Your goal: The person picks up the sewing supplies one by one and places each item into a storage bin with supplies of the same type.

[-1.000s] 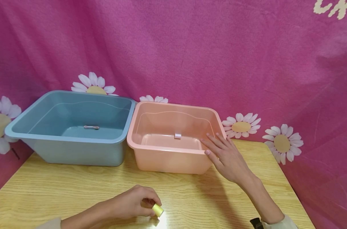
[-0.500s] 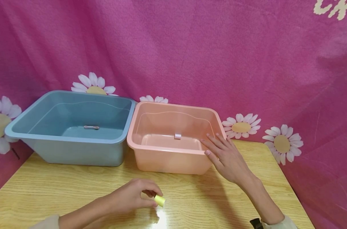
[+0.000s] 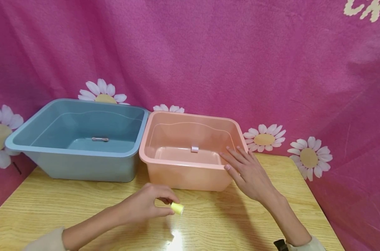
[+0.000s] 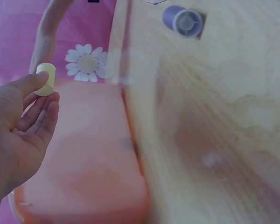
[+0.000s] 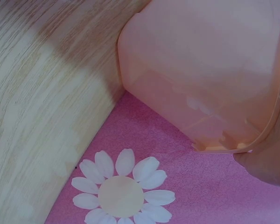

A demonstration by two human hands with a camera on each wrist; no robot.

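A small yellow thread spool (image 3: 177,208) is pinched between the thumb and fingers of my left hand (image 3: 150,205), above the table in front of the pink basin (image 3: 187,177). In the left wrist view the same spool (image 4: 46,77) sits at the fingertips. With fingers spread and straight, my right hand (image 3: 252,176) rests on the right front corner of the pink basin's rim. A small pale lilac cylinder (image 3: 194,149) lies on that basin's floor. In the right wrist view only a part of the right hand (image 5: 268,156) shows, at the rim.
Left of the pink basin stands a larger blue basin (image 3: 89,167), with a thin pinkish looped item (image 3: 100,139) on its floor. A purple thread spool (image 4: 183,21) lies on the wooden table (image 3: 202,230). Behind hangs a magenta cloth (image 3: 193,59) with daisies.
My left hand has lifted the yellow spool from low over the table's front, moving it away from me and slightly right, toward the pink basin. The right hand has stayed put.
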